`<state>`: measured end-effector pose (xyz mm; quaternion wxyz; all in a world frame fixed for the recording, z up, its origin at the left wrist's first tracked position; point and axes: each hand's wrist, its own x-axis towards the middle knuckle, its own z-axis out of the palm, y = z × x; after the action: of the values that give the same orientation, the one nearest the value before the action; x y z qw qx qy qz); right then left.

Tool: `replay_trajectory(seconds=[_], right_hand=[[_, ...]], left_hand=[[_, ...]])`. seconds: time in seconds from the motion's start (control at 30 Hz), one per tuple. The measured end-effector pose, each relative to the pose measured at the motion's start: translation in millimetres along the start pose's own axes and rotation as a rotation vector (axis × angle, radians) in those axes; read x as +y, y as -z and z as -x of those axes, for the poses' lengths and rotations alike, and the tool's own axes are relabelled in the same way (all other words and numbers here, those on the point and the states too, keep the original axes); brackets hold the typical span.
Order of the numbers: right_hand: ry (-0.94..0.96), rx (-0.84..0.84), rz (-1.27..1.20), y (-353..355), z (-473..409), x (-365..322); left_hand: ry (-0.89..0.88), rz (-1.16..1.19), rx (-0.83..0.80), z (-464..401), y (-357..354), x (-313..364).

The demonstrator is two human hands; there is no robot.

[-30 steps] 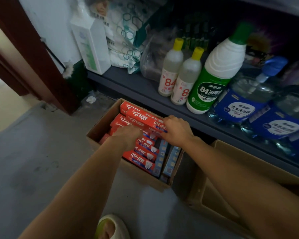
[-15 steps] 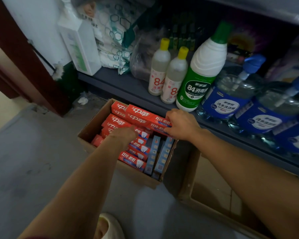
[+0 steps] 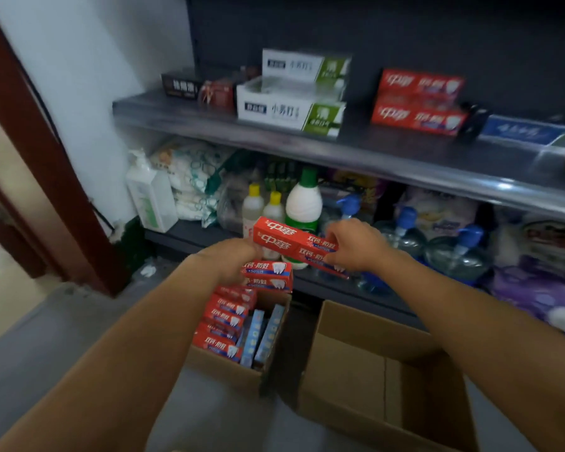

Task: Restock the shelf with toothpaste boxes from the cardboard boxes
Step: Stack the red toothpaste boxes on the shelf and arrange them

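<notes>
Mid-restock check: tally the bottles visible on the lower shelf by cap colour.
Yellow-capped small plastic bottles: 2
Green-capped large white plastic bottle: 1
Blue-pump clear plastic jugs: 3
White-pump rectangular translucent bottle: 1
Total: 7

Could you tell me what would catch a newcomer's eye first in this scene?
Probably the red toothpaste boxes held up at centre, gripped by the left hand and right hand. Below them an open carton holds more red boxes, and matching red boxes are stacked on the upper shelf.
</notes>
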<state>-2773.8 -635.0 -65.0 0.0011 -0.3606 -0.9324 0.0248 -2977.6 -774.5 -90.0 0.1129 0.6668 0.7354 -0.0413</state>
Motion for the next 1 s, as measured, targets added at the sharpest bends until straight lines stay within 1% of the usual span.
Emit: replay_trajectory(seconds=[0.17,0.33,0.47,0.57,0.73,1.0], right_hand=[[-0.069,0.058,-0.010,76.8,49.1,33.5],[-0.138,0.148,0.006,140.9,93.8,71.0],[-0.197,0.192,0.001,179.5,120.7,98.8],[-0.217,0.196,0.004,197.4,126.6,119.1],[-0.234,0.185,-0.010,217.6,117.8,146.3],[-0.258,0.165,-0.028,224.8,61.7,188.7]], left_hand=[[-0.067,-0.043,0.091,19.8,74.8,54.3],[-0.119,-0.102,0.145,29.1,141.5,113.0],[-0.170,-0.100,0.172,25.7,177.0,154.9],[-0.202,-0.100,0.196,13.5,195.5,176.8],[-0.232,-0.084,0.179,-15.9,215.5,193.1],[-0.219,-0.076,0.158,-67.8,244.0,184.5]])
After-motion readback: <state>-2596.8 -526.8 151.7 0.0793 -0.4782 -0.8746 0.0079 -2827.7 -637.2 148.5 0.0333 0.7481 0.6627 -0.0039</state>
